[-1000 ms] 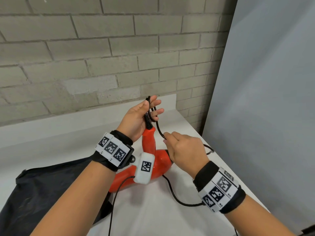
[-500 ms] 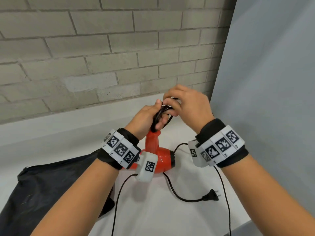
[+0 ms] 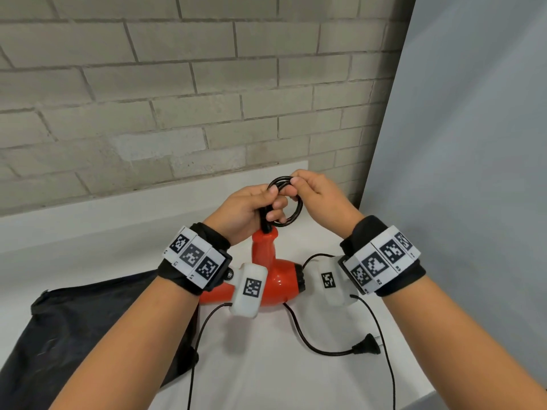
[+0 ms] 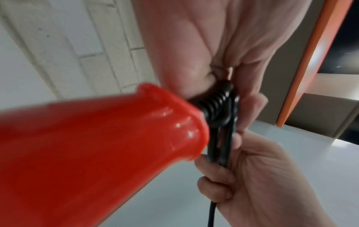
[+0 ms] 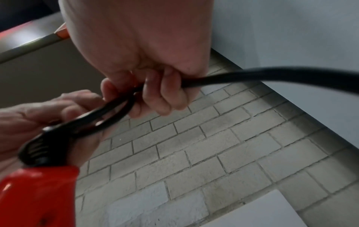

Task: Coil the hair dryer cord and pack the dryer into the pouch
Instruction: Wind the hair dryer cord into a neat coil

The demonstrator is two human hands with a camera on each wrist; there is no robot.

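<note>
Grey brick wall (image 3: pixel 177 99) fills the upper left of my head view, a pale blue panel (image 3: pixel 473 143) takes the right side, and a white table (image 3: pixel 266 374) runs across the lower half.

I see the red hair dryer (image 3: pixel 273 279) at the centre of the frame, its barrel lying on the table and its handle pointing up toward the hands. My left hand (image 3: pixel 245 208) is curled round the top of the handle, where the ribbed black strain relief comes out, and it grips the base of the cord loops there; the left wrist view shows those fingers (image 4: pixel 250 107) pressed against the black strands. My right hand (image 3: pixel 321 196) sits just beside it, fingers curled and pinching the top of the coil of cord (image 3: pixel 291 214), which forms a small ring between the two hands. In the right wrist view the cord (image 5: pixel 272 75) leaves that fist toward the right edge.

Below, the loose cord trails across the table to the plug (image 3: pixel 367 347), lying lower right of centre. A black pouch (image 3: pixel 88 335) lies flat at the lower left, partly under my left forearm.
</note>
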